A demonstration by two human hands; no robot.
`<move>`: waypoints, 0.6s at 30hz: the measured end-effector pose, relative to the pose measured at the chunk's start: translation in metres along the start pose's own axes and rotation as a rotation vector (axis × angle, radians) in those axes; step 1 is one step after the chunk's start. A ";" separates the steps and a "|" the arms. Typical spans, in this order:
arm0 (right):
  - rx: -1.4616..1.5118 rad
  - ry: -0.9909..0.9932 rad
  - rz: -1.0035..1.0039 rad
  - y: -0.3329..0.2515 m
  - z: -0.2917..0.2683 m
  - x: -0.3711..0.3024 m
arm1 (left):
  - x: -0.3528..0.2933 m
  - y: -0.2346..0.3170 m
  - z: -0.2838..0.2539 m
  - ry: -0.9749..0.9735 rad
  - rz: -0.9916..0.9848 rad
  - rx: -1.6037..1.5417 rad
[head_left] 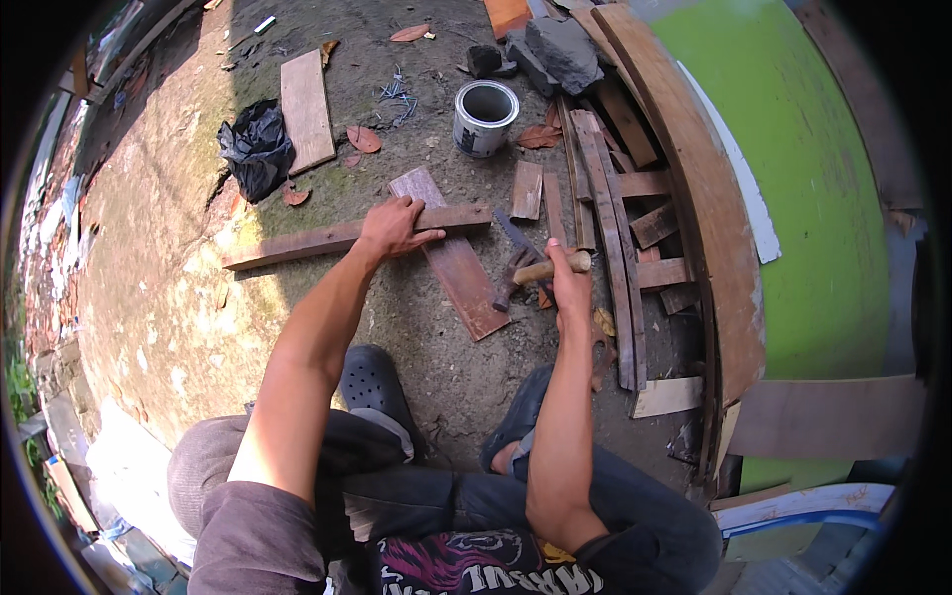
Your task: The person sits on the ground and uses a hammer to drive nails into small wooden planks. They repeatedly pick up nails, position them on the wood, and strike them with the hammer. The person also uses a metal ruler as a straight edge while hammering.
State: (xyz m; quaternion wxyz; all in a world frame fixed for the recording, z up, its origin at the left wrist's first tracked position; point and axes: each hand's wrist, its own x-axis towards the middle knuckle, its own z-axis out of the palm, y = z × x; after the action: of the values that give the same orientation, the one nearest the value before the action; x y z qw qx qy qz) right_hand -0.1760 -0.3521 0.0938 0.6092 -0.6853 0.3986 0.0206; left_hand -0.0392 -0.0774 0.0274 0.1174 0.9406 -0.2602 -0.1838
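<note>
Left hand (pixel 395 226) over beam (pixel 307 246), right (pixel 568 286) around apparent hammer (pixel 534 271)

Wide fisheye view from the head, facing steeply down, left grip (pixel 395 226) and right grip (pixel 570 286) near

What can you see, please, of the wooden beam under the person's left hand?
The beam is a straight, squared length of brown, worn-looking wood with a dark spot near its right end. It crosses on top of the board, near the board's far end, and slants, its left end lower in view. The left hand holds it from above, over its right half. Whether its left end touches the ground is hard to tell.
</note>
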 end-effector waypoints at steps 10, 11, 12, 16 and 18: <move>0.432 0.037 -0.177 0.032 0.014 0.010 | -0.005 0.005 -0.009 -0.195 0.033 -0.008; 0.448 0.040 -0.183 0.032 0.016 0.011 | -0.006 0.003 -0.007 -0.188 0.028 0.000; 0.480 0.022 -0.188 0.033 0.017 0.011 | -0.006 0.001 -0.005 -0.181 0.022 0.009; 0.607 -0.012 -0.219 0.047 0.014 0.023 | -0.010 0.004 0.004 -0.050 0.077 0.013; 0.622 0.021 -0.207 0.053 0.010 0.028 | -0.012 0.008 0.005 -0.047 0.064 0.017</move>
State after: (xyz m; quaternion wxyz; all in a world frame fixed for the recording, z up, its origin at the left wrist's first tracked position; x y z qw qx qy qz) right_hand -0.1829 -0.3552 0.0337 0.7839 -0.5035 0.3203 -0.1714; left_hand -0.0548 -0.0784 0.0285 0.1090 0.9282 -0.2944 -0.1998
